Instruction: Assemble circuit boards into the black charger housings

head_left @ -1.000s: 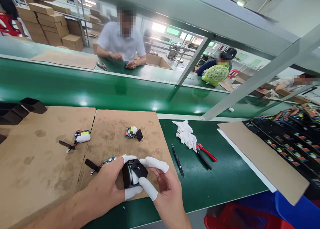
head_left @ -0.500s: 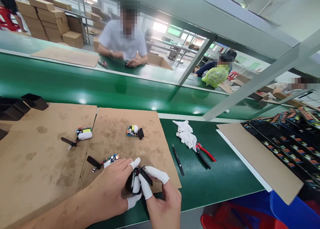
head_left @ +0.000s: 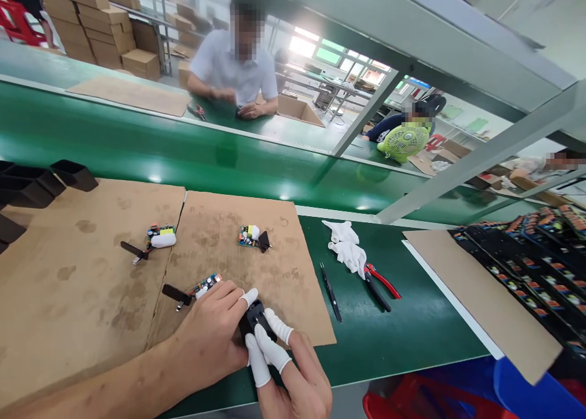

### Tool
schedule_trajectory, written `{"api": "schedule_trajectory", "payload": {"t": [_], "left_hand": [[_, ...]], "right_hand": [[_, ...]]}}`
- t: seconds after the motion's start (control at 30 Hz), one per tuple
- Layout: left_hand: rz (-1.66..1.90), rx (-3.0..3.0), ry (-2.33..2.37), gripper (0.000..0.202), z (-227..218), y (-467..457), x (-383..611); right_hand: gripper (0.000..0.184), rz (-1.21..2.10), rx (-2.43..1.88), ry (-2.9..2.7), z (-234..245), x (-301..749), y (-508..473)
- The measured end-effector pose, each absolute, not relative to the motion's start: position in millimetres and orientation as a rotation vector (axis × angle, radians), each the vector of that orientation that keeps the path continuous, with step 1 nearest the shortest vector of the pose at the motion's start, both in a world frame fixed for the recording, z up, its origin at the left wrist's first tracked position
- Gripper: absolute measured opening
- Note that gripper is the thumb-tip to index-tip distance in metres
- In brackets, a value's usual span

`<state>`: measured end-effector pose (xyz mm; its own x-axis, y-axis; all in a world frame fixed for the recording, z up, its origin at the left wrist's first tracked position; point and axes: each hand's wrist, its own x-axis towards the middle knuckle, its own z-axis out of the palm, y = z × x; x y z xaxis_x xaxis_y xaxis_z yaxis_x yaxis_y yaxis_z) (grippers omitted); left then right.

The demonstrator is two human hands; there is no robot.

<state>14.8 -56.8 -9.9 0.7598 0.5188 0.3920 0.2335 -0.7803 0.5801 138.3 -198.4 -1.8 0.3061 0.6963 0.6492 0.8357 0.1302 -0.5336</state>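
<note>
Near the front edge of the bench, my left hand (head_left: 215, 327) grips a black plastic adapter housing (head_left: 255, 314), its fingertip covered by a white finger cot. My right hand (head_left: 293, 370), with white cots on several fingers, presses its fingertips on the black end piece at the housing's top. The housing's lower part is hidden by my fingers. Just beyond my left hand lies a circuit board (head_left: 207, 284) wired to a black end piece (head_left: 176, 295). Another circuit board (head_left: 249, 236) lies farther off, and a third board (head_left: 161, 237) is to the left.
Brown cardboard (head_left: 105, 248) covers the bench's left part. To the right lie black tweezers (head_left: 330, 294), red-and-black pliers (head_left: 382, 287) and white cloth (head_left: 345, 248). Black housings (head_left: 75, 174) stand far left; stacked boards (head_left: 526, 266) are at right. A co-worker (head_left: 235, 71) sits across the green belt (head_left: 220, 156).
The black end piece, earlier tilted beside the open housing with white inside showing, now sits over the opening. My right fingers moved onto it. The view shifted slightly.
</note>
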Motion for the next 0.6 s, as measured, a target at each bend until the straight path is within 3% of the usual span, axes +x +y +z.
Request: {"api": "schedule_trajectory", "payload": {"t": [0.23, 0.43, 0.6], "left_hand": [[0.489, 2.306, 0.394, 0.035, -10.3, -35.7, 9.0], [0.509, 2.325, 0.421, 0.031, -23.2, -35.6, 11.3], [0.547, 2.360, 0.387, 0.023, -23.8, -39.8, 10.9]], "right_hand": [[0.046, -0.226, -1.634, -1.487, 10.2, 140.7, -192.2], [0.030, -0.280, -1.634, -1.564, 14.4, 144.5, -190.3], [0.035, -0.216, -1.606, -1.754, 15.3, 158.3, -197.7]]}}
